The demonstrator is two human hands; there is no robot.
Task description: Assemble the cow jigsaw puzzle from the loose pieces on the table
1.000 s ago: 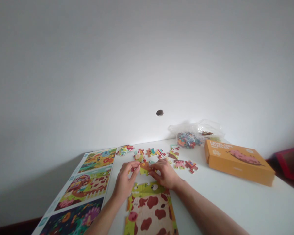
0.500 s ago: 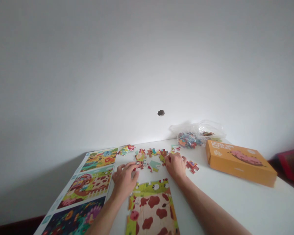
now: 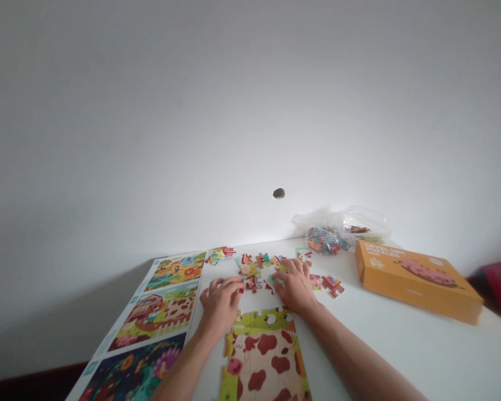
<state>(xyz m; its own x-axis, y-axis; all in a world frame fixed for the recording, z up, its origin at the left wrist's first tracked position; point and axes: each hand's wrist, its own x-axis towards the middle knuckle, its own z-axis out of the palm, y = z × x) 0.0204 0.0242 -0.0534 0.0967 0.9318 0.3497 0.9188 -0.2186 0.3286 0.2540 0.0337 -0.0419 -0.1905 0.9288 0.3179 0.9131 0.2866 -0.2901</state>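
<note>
My left hand [image 3: 220,305] is closed, its thumb and fingertips at a small red-edged puzzle piece [image 3: 241,288] that is mostly hidden. My right hand [image 3: 295,288] curls over the loose pieces, thumb and fingers at a pale green puzzle piece [image 3: 272,279]. Between and behind the hands lie several loose pieces, among them a brown-and-red one [image 3: 254,283]. Nearest me is a partly joined cow puzzle [image 3: 267,356], with sheep along its top edge. Both hands are just beyond that edge.
A picture sheet [image 3: 158,312] with farm and animal scenes lies at the left. An orange puzzle box [image 3: 420,278] is at the right. Clear plastic bags of pieces [image 3: 328,238] sit against the wall. Loose pieces [image 3: 333,285] lie right of my right hand; joined ones [image 3: 221,255] are at the back left.
My right hand has shifted from the brown pieces toward me, onto the pale green piece. My left hand stays by the red-edged piece. The whole view has moved slightly.
</note>
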